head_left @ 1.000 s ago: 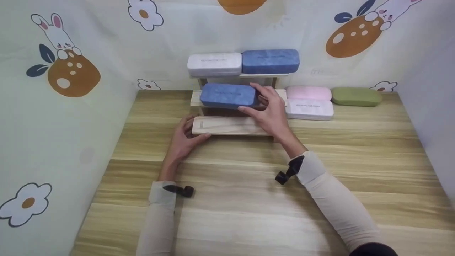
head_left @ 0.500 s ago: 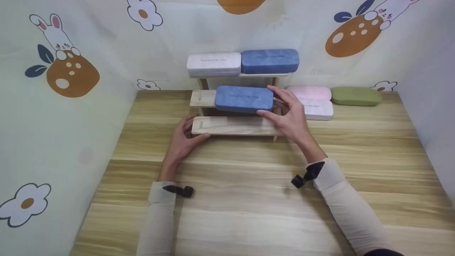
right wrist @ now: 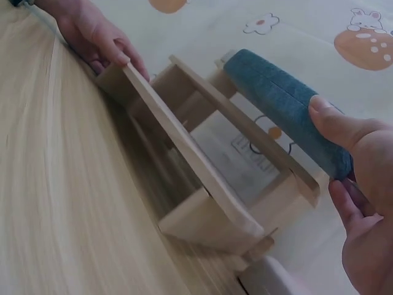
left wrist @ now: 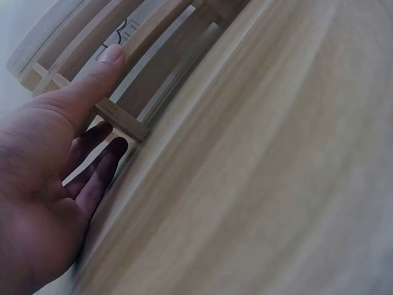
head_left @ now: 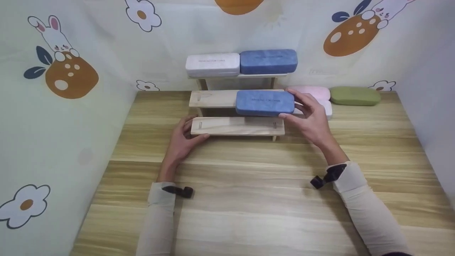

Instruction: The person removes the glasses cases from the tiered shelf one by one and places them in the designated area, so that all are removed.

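Observation:
My right hand [head_left: 312, 122] grips the right end of a blue glasses case [head_left: 265, 102], thumb in front and fingers behind. The case is held over the right part of the middle step of a three-tier wooden display stand [head_left: 238, 126]. In the right wrist view, the blue case [right wrist: 282, 107] appears above the steps, tilted by the camera angle. My left hand [head_left: 182, 140] holds the left end of the lowest step, its thumb on the front edge. In the left wrist view, that thumb lies along the step and the other fingers are bent below.
A white glasses case [head_left: 213, 64] and another blue case [head_left: 269, 61] sit side by side on the top step. Right of the stand lie a pink case [head_left: 314, 92], a white case [head_left: 327, 108] partly hidden by my hand, and a green case [head_left: 355, 96]. Patterned cloth walls surround the table.
My right hand has moved the blue glasses case rightward and slightly toward me, from the middle step's left part to its right. The left hand has stayed on the stand.

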The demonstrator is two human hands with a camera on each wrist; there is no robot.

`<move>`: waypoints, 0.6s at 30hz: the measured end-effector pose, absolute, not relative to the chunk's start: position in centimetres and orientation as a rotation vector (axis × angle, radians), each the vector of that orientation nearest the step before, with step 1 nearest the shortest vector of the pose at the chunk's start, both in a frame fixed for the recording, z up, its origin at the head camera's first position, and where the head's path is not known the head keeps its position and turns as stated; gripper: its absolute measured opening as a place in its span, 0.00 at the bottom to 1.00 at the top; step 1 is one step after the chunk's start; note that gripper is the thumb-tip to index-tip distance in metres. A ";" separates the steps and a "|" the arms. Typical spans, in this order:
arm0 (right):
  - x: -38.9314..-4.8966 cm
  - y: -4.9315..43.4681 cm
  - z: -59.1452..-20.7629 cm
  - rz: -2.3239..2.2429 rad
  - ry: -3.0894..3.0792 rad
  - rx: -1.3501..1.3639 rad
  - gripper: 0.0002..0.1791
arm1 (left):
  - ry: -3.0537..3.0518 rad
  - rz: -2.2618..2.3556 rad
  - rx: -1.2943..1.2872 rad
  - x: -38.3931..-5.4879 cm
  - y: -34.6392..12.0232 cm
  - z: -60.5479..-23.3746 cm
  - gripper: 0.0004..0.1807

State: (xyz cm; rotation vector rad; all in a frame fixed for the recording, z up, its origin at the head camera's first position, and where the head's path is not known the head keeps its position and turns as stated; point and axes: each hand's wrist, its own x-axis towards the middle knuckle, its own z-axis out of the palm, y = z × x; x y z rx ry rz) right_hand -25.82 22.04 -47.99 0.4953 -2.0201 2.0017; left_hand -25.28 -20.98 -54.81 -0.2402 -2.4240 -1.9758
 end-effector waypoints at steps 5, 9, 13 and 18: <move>-25.4 23.9 -48.5 2.022 -2.019 0.468 0.41 | -2.437 -1.967 -0.237 -25.3 -21.0 -54.8 0.48; -25.2 25.5 -48.8 2.026 -2.041 0.396 0.41 | -2.441 -1.963 -0.224 -25.3 -21.0 -54.8 0.48; -25.0 27.1 -48.8 2.014 -2.057 0.335 0.40 | -2.432 -1.970 -0.219 -25.3 -21.0 -54.7 0.47; -24.7 29.1 -49.1 2.045 -2.043 0.256 0.38 | -2.443 -1.958 -0.213 -25.2 -20.9 -54.7 0.48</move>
